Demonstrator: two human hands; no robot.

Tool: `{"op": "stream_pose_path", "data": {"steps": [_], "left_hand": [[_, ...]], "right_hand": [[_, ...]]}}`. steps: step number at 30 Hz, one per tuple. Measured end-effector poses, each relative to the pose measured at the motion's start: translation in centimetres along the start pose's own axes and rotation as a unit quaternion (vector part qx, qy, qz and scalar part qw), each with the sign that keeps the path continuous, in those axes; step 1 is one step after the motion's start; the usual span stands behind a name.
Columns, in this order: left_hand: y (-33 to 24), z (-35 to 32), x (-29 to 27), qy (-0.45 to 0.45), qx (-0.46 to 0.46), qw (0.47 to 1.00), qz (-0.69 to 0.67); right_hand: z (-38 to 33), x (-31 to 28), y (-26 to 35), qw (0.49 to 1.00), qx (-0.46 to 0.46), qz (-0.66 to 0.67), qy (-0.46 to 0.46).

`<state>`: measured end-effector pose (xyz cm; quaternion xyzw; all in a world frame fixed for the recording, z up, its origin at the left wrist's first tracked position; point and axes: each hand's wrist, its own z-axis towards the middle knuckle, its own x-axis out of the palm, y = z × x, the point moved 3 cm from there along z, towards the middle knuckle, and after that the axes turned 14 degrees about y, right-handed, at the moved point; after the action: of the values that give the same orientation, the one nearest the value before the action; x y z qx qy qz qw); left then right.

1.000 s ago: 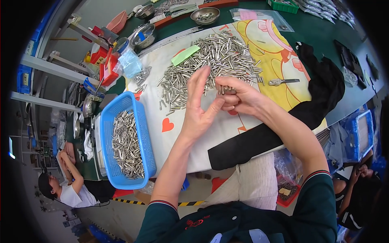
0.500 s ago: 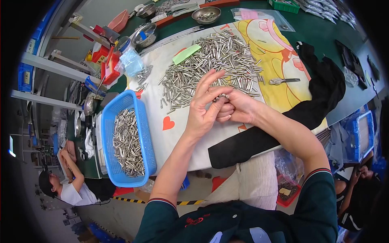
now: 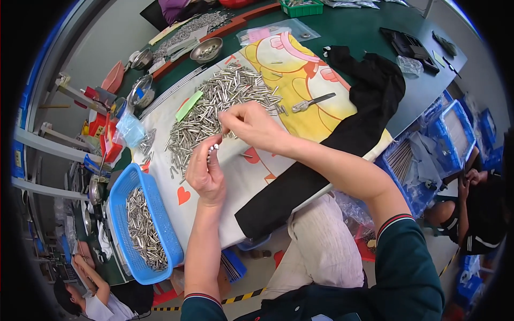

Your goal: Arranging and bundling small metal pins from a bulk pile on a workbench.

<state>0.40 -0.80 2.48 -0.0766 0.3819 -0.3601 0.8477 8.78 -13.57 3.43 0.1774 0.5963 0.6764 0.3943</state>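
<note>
My left hand (image 3: 208, 174) is closed round several short silvery metal pins (image 3: 211, 152), whose ends show in a row between thumb and fingers. Just beyond it, my right hand (image 3: 250, 124) has thumb and fingers pinched together at the near edge of a large heap of loose metal pins (image 3: 230, 85). What lies between those fingertips is too small to make out. A green slip of paper (image 3: 189, 106) rests on the heap's left side. Left of my left forearm, a blue plastic basket (image 3: 170, 235) holds many similar pins (image 3: 143, 230).
Under the heap lies a patterned cloth (image 3: 321, 80) carrying a small black-bladed tool (image 3: 321, 99). A black garment (image 3: 289, 200) stretches along the table's near right side. Behind stand a metal bowl (image 3: 206, 50) and a green tray (image 3: 302, 8). Other people sit at lower left and right.
My hands, together before, have come apart: the right has moved to the heap's edge while the left keeps the pins. The view has turned, so the table appears shifted left.
</note>
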Motion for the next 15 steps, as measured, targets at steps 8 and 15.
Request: {"op": "stream_pose_path", "data": {"steps": [8,15], "left_hand": [[-2.2,0.1,0.4,0.113,0.028,0.993,0.005],[-7.8,-5.6,-0.7,0.234,0.028,0.961,0.146]], "right_hand": [[-5.3,-8.0,-2.6,0.762,0.048,-0.638,-0.096],[-6.0,-8.4,-5.1,0.772,-0.013,-0.633,-0.050]]}}
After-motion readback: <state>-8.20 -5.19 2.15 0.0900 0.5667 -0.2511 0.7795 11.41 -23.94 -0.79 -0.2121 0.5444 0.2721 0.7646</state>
